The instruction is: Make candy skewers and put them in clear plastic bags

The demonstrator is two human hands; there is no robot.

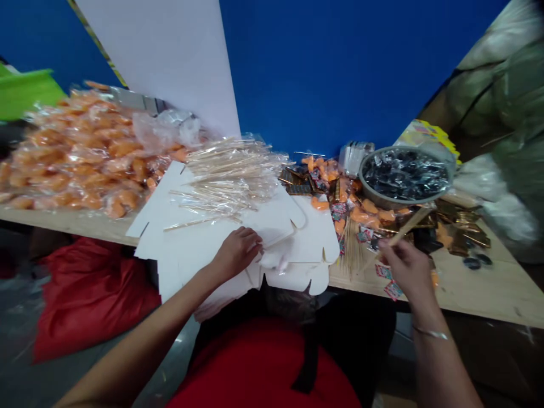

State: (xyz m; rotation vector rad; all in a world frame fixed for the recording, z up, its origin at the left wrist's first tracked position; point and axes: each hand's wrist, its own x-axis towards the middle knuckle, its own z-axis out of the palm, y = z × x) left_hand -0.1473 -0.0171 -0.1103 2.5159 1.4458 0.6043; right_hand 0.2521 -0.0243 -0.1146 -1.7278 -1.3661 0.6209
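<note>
I am watching through the head camera, and the person's left hand (236, 253) is pressing down on a stack of flat white card cutouts (293, 249) near the close edge of the table. That hand is lying open on the card, not gripping it, and it looks like it is keeping the sheets from sliding. The right hand (408, 269) is making a narrow pinch on a thin wooden stick (410, 226), and it seems to be holding it at a slant, off to the right of the card. Close by, loose wooden skewers (352, 249) and small printed packets (393, 290) are lying on the wooden table (488, 289). A bundle of sticks in clear plastic (225, 181) is resting on the far part of the card. On the far left, a big heap of orange treats in clear wrappers (85, 147) is sitting on the table. On the far right, a grey bowl of dark shiny wrapped things (403, 175) is sitting there too. All of these seem to be placed so both hands can reach them easily. A red bag (89, 300) is lying on the floor to the left, out of the way
</note>
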